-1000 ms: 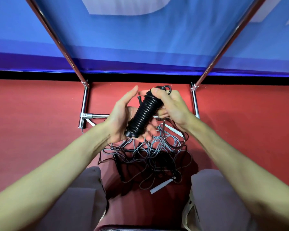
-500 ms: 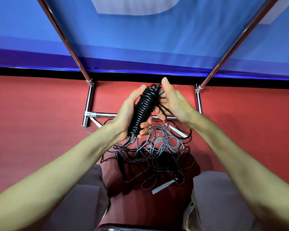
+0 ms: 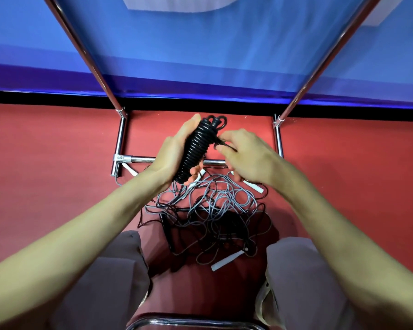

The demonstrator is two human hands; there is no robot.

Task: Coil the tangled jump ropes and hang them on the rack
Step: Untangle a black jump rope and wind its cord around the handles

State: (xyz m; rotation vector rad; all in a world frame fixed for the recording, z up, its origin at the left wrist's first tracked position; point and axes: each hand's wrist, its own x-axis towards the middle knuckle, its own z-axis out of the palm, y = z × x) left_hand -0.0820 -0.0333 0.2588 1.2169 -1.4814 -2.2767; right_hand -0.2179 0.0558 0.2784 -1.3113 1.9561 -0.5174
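Observation:
A tightly coiled black jump rope (image 3: 196,151) stands tilted in my left hand (image 3: 169,156), whose fingers curl round its lower part. Small loops stick out at the coil's top end. My right hand (image 3: 246,158) is just right of the coil and pinches a black strand coming off it. Below my hands a tangle of grey and black ropes (image 3: 212,215) with white handles lies on the red floor. The chrome rack (image 3: 119,144) stands behind the tangle, its two poles rising up and outward.
My knees in grey trousers (image 3: 119,270) flank the tangle. A blue padded wall (image 3: 205,55) with a black base strip runs behind the rack. A chrome chair edge (image 3: 191,322) shows at the bottom. A white handle (image 3: 227,260) lies near my right knee.
My right hand has come off the coil's top and side and now pinches a strand beside it. My left hand keeps its hold of the coil, which sits slightly lower.

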